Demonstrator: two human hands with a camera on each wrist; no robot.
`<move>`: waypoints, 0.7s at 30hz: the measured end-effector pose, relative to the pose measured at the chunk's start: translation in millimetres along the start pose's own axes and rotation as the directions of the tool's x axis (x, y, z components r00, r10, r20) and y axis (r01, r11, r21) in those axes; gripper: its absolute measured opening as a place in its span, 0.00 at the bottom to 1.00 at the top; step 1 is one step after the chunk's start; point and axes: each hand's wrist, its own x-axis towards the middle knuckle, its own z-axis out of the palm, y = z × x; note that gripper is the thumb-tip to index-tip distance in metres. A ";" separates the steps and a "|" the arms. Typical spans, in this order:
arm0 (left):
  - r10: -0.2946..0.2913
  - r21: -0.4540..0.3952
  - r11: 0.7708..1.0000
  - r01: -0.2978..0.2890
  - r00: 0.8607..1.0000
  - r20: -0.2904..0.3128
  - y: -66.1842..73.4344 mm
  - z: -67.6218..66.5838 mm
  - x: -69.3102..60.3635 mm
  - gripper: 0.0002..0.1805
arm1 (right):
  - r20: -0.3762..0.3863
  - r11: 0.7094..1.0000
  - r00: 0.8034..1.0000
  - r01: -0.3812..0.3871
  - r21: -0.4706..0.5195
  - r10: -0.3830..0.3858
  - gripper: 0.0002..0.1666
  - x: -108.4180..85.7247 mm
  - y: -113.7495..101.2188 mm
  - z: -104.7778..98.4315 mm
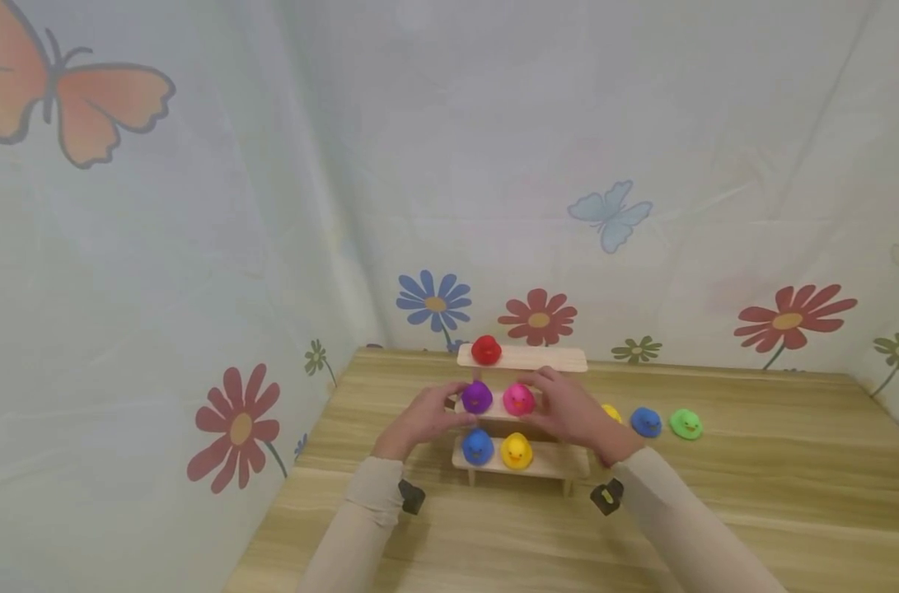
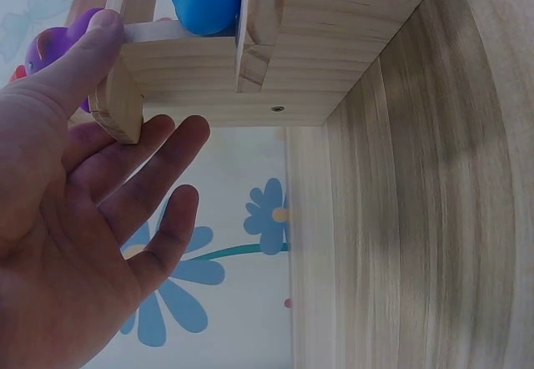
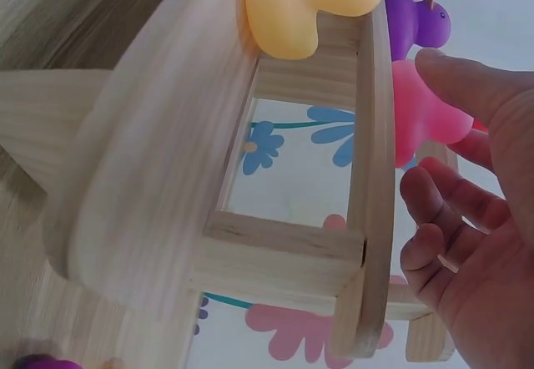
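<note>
Pinching lightly between thumb and forefinger, the right hand (image 1: 573,412) has the pink rubber duck (image 1: 519,400) at its fingertips, on the middle tier of a pale wooden three-step stand (image 1: 564,459). Just beside it sits a purple rubber duck (image 1: 476,399), at the left hand's (image 1: 422,420) thumb; whether that hand grips it, I cannot tell. Blue (image 1: 478,450) and yellow rubber ducks (image 1: 517,453) stand on the tier below.

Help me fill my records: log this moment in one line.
left hand at purple duck; right hand at pink duck, grip unclear; top shelf: red duck; bottom shelf: blue duck, yellow duck
</note>
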 end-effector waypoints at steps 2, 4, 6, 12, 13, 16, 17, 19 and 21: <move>0.001 -0.005 1.000 -0.001 1.000 -0.002 -0.2 0.3 -0.7 0.36 | 0.001 1.000 1.000 0.007 -0.007 -0.007 0.33 0.7 -0.1 1.9; 0.006 -0.009 1.000 -0.006 1.000 -0.006 -0.6 0.5 -1.1 0.36 | 0.005 1.000 1.000 0.007 -0.005 -0.007 0.33 1.8 -0.7 3.4; 0.007 -0.005 1.000 -0.007 1.000 -0.006 -1.2 1.0 -1.1 0.35 | 0.010 1.000 1.000 0.000 -0.003 0.000 0.32 2.8 -1.1 5.1; 0.048 -0.006 0.999 -0.048 0.999 -0.003 -2.1 0.5 0.2 0.35 | 0.011 0.999 0.999 -0.041 -0.021 0.041 0.30 6.2 -1.3 7.3; 0.047 -0.008 0.999 -0.047 0.999 -0.001 -2.1 0.5 0.0 0.35 | 0.009 0.999 0.999 -0.044 -0.021 0.044 0.29 6.4 -1.6 7.5; 0.036 -0.009 0.999 -0.036 0.999 0.000 -2.1 0.6 -0.5 0.34 | 0.004 0.999 0.999 -0.040 -0.015 0.040 0.28 6.4 -2.5 8.3; 0.035 -0.009 0.999 -0.035 0.999 0.000 -2.3 0.7 -0.5 0.34 | 0.000 0.999 0.999 -0.036 -0.014 0.036 0.27 6.5 -2.5 8.8; 0.033 -0.004 0.999 -0.033 0.999 -0.003 -2.9 1.2 0.0 0.34 | -0.008 0.999 1.000 -0.030 -0.013 0.029 0.27 6.6 -2.0 9.8; 0.040 -0.001 0.999 -0.040 0.999 -0.009 -3.8 1.6 0.8 0.34 | -0.021 1.000 1.000 -0.019 -0.018 0.019 0.26 6.8 -0.6 11.3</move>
